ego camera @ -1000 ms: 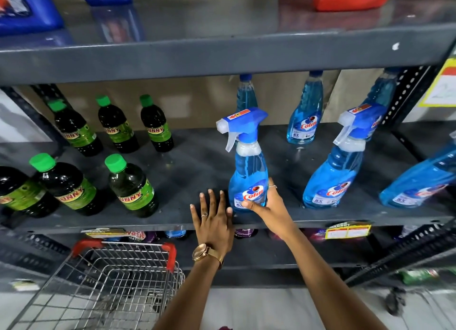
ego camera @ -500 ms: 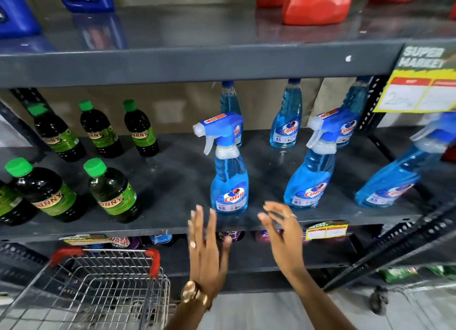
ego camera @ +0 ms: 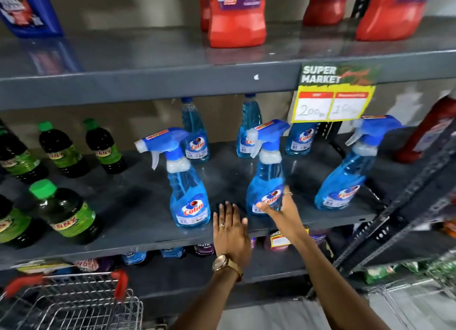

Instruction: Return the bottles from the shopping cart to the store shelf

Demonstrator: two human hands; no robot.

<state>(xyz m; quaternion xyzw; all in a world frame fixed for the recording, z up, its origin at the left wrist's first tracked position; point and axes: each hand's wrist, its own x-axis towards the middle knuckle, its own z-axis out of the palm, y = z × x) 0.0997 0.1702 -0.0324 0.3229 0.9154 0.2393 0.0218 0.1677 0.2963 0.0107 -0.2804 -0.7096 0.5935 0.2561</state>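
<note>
Head view: grey store shelf (ego camera: 128, 203) carrying three blue spray bottles along its front edge, green-capped dark bottles toward its left end. Shopping cart (ego camera: 74, 302) below the shelf's front-left edge. Middle spray bottle (ego camera: 265, 181), upright near the front edge, clasped low by the right hand (ego camera: 283, 207). Left hand (ego camera: 229, 227), fingers spread flat, rests at the front edge, holding nothing.
</note>
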